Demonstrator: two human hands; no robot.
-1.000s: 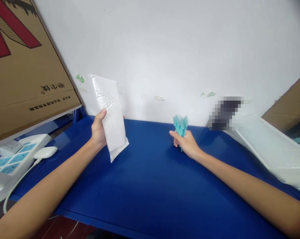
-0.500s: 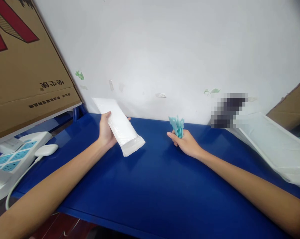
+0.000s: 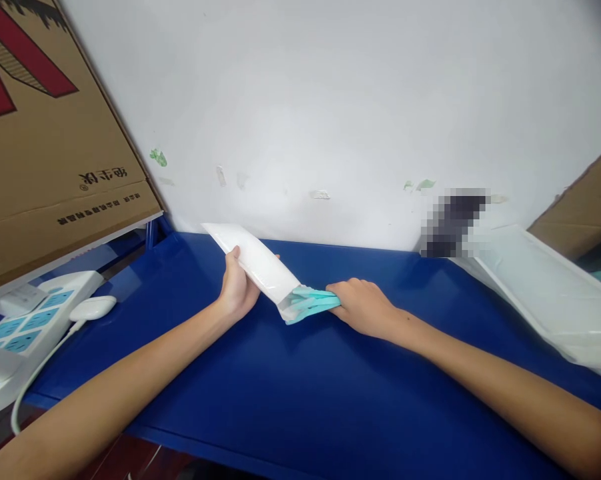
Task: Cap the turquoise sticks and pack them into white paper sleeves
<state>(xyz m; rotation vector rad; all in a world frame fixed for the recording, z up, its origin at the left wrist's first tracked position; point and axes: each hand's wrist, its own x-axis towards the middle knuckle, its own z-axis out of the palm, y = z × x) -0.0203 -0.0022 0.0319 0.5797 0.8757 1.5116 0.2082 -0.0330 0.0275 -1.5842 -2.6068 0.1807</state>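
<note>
My left hand (image 3: pixel 239 287) is closed around a long white plastic pouch (image 3: pixel 258 257), with the thumb on top. The pouch tilts down to the right, and its mouth gapes at the lower right end. Gripped by my right hand (image 3: pixel 363 307) is a bunch of flat, light teal strips (image 3: pixel 313 303), whose exact kind I cannot make out. Their far ends reach into the pouch's mouth; the near ends are hidden in my fingers. Both hands are above the blue table (image 3: pixel 280 400).
On the left lie a white power strip (image 3: pixel 45 320) and a white charger (image 3: pixel 93 308) with its cable. A big cardboard box (image 3: pixel 55 147) stands behind them. A translucent white tray (image 3: pixel 545 293) sits at the right, beside a blurred-out dark patch. The white wall (image 3: pixel 300 120) borders the table's back.
My right hand has turned and moved left, bringing the teal strips from upright into the pouch's mouth. My left hand has shifted slightly right and down with the pouch, whose end has opened.
</note>
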